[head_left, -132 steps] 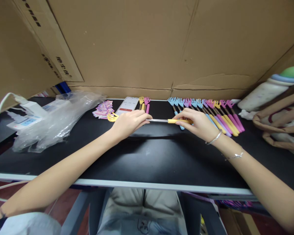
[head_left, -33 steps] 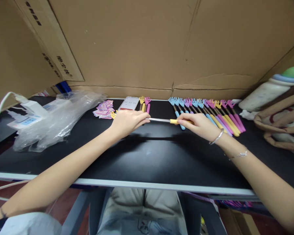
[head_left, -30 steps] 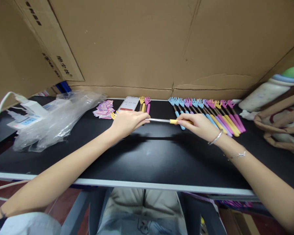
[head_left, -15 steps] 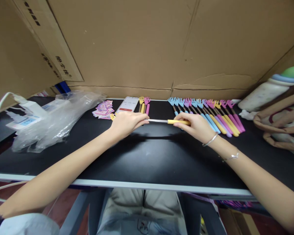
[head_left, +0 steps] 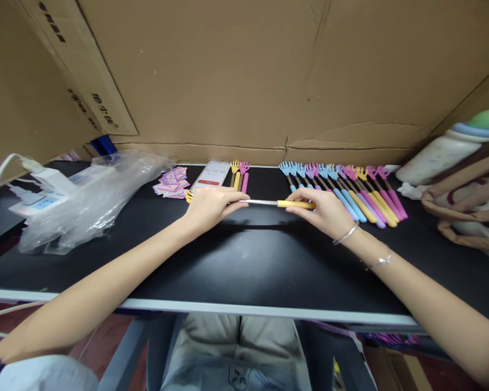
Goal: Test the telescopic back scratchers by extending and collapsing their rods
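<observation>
A yellow back scratcher (head_left: 264,202) with a metal rod lies level between my two hands, above the black table (head_left: 244,271). My left hand (head_left: 212,209) is closed round its claw end, and yellow tips poke out on the far side. My right hand (head_left: 320,209) pinches the yellow handle. Behind my left hand lie a yellow back scratcher (head_left: 237,179) and a pink back scratcher (head_left: 245,182), side by side. To the right of my right hand, a row of several blue, purple, yellow and pink back scratchers (head_left: 362,203) rests on the table.
A phone (head_left: 212,172) showing a timer and a pile of pink cards (head_left: 173,183) lie at the back. Clear plastic bags (head_left: 85,201) and a white power strip (head_left: 44,201) are on the left. A bottle (head_left: 444,152) and a brown bag (head_left: 460,206) stand right. Cardboard (head_left: 228,70) walls the back.
Both hands keep their hold on the yellow back scratcher, which has shifted very slightly. My right hand has moved a touch to the left. The things on the table stay put.
</observation>
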Action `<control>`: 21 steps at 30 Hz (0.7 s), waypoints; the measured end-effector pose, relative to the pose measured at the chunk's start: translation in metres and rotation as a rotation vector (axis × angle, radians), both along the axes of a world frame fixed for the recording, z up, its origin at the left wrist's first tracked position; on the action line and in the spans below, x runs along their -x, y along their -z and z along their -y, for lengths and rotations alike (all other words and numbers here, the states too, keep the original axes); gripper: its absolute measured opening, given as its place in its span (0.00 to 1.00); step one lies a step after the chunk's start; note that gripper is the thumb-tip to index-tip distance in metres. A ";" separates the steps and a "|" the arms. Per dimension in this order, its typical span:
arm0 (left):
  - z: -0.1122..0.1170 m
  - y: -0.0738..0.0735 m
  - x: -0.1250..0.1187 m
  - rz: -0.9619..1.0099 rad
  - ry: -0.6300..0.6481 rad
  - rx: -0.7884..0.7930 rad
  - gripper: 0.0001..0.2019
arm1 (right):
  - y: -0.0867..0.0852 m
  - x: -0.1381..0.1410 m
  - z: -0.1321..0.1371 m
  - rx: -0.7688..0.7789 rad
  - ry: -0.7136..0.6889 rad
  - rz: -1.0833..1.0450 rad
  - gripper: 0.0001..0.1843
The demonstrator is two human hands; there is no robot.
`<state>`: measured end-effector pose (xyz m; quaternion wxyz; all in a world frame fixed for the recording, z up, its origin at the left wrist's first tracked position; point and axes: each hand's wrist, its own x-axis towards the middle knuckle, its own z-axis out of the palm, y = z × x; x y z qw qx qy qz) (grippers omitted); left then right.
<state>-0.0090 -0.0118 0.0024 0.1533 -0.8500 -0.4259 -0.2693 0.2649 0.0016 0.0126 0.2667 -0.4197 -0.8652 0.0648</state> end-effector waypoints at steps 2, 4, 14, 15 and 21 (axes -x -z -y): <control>0.000 0.000 0.000 0.015 0.002 -0.009 0.16 | 0.000 0.000 0.000 -0.001 -0.012 -0.012 0.13; 0.000 0.000 -0.001 0.028 0.002 -0.017 0.16 | 0.000 0.000 0.000 0.002 -0.015 -0.018 0.14; 0.001 0.000 -0.004 0.036 0.014 -0.055 0.12 | 0.000 0.000 0.001 0.020 -0.007 0.028 0.15; 0.001 0.000 -0.004 0.038 0.016 -0.054 0.11 | 0.000 0.000 0.001 0.023 -0.003 0.039 0.15; 0.004 -0.001 -0.005 0.038 0.011 -0.037 0.11 | -0.002 0.000 0.002 0.044 0.019 0.104 0.17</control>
